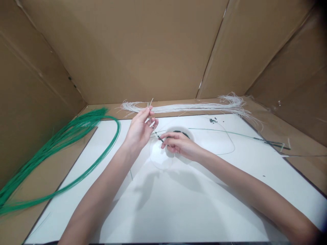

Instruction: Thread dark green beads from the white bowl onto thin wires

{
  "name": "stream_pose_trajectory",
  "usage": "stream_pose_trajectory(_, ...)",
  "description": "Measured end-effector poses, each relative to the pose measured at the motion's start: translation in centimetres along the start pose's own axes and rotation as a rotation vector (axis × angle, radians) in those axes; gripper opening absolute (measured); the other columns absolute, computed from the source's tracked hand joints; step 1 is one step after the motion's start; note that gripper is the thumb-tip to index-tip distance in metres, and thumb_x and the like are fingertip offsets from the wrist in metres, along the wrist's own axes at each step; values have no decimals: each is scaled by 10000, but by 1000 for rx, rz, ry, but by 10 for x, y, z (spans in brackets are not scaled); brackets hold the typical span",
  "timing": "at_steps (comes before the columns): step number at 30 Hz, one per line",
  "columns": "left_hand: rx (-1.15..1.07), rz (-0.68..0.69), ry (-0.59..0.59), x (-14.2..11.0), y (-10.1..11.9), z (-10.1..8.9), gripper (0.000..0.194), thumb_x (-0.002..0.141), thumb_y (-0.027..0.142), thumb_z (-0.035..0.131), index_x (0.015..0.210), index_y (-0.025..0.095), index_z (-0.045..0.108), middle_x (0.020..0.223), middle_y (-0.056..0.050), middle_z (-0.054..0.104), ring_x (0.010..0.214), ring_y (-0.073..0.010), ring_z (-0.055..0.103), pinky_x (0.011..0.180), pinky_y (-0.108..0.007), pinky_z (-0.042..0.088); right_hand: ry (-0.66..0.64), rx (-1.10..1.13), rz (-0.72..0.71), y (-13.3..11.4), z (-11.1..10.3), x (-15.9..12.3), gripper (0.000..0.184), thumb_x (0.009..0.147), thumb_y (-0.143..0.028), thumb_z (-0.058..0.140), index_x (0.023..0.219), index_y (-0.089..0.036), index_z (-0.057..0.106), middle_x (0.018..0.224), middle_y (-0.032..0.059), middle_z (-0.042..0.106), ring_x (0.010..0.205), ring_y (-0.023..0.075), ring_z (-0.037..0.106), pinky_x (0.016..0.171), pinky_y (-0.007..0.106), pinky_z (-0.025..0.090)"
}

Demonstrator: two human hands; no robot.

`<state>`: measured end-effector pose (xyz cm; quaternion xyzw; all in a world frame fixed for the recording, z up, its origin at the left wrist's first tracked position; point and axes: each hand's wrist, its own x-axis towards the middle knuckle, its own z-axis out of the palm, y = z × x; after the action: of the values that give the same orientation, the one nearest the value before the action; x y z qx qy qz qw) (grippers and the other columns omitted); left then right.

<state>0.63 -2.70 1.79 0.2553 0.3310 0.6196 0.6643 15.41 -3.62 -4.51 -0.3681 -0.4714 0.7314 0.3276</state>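
Note:
My left hand (140, 127) pinches a thin pale string near its upper end, with a short tip sticking up past the fingers. Dark green beads (156, 133) are threaded on this string and slant down toward my right hand (182, 145). The fingers of my right hand are closed on the lower beaded part of the string. Just behind that hand stands a white bowl (192, 135) holding many small dark beads (182, 132), partly hidden by the fingers.
Green strands (74, 136) lie bundled at the left. White strands (189, 108) stretch along the back. Loose beads (212, 120) lie on the white board (163, 211), and beaded strands (274, 144) rest at the right. Cardboard walls (143, 51) enclose the back and sides.

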Motion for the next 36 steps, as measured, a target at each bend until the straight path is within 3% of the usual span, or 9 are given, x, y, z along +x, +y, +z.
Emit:
stream_pose_trajectory(14, 4, 12, 7, 5, -2, -4, 47, 780, 128, 535, 799, 136, 578, 624, 36, 521, 487, -30, 469, 633, -210, 453, -42, -21, -42, -2, -2, -1, 188, 638, -171, 579, 825, -184, 587, 674, 8, 601, 448, 40, 363, 426, 198, 215)
stream_pose_trajectory(25, 43, 1, 53, 7, -3, -5, 62, 781, 134, 534, 814, 137, 587, 608, 37, 526, 460, -27, 453, 582, -189, 444, -145, -22, -36, -4, -1, -3, 163, 675, -188, 585, 839, -189, 578, 700, 6, 603, 440, 36, 350, 426, 206, 190)
stream_pose_trajectory(36, 36, -1, 53, 7, -2, -6, 54, 765, 138, 551, 808, 141, 585, 594, 37, 534, 454, -25, 451, 581, -183, 444, -133, -24, -34, -4, -1, -3, 163, 662, -202, 601, 823, -193, 576, 696, 0, 614, 437, 39, 358, 422, 200, 208)
